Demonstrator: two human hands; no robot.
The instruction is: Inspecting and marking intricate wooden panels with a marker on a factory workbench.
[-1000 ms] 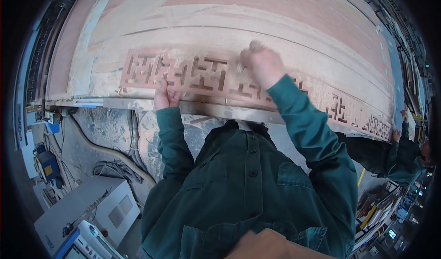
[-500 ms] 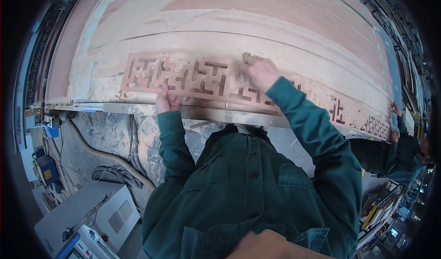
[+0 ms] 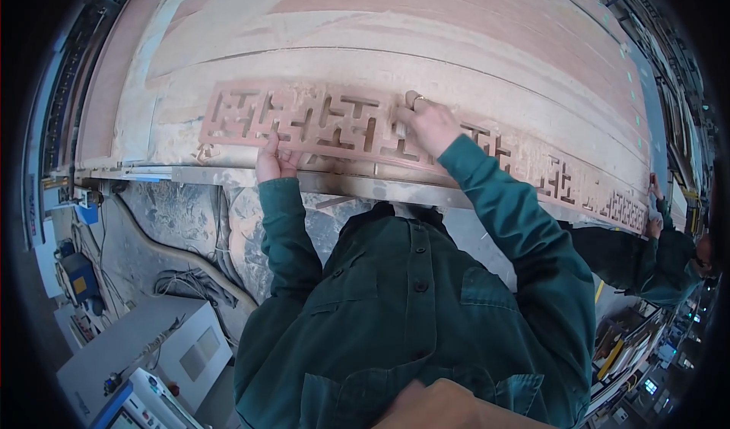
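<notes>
By the left hand (image 3: 276, 163), its fingertips partly hidden, the near edge of a flat panel (image 3: 382, 128) is pinched, along the front of a dusty table (image 3: 365, 26). The panel is pinkish, powdery, pierced in angular shapes. Farther right, the right hand (image 3: 430, 127) is curled over it; whether something is gripped cannot be told.

I wear a dark green work jacket (image 3: 372, 330) in thick, creased cloth, with a row of dark round buttons (image 3: 420, 286) down its front placket. Pale stitching edges the flap of my lower right pocket (image 3: 490, 288); more pockets sit up by my chest. My left sleeve (image 3: 289, 239) and right sleeve (image 3: 506, 212), wrinkled along the arms, look more teal toward the cuffs. My right hand (image 3: 432, 125) bears what looks like a ring (image 3: 419, 100).
</notes>
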